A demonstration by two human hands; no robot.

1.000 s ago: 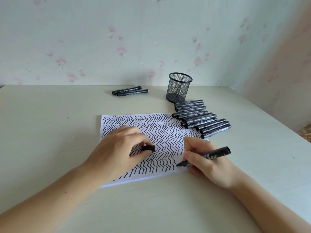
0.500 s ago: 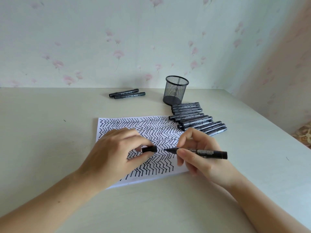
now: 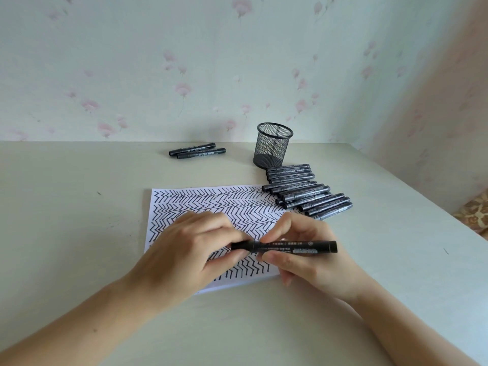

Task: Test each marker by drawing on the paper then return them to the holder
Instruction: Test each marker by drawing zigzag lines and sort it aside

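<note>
I see my left hand (image 3: pixel 195 247) pinching the cap end of a black marker (image 3: pixel 285 246), and my right hand (image 3: pixel 303 249) curled round its barrel. The marker lies level above the near part of the paper (image 3: pixel 184 204). A row of markers (image 3: pixel 306 191) lies right of the paper, just near of the mesh holder (image 3: pixel 273 145). 2 markers (image 3: pixel 196 152) lie far left of the holder.
</note>
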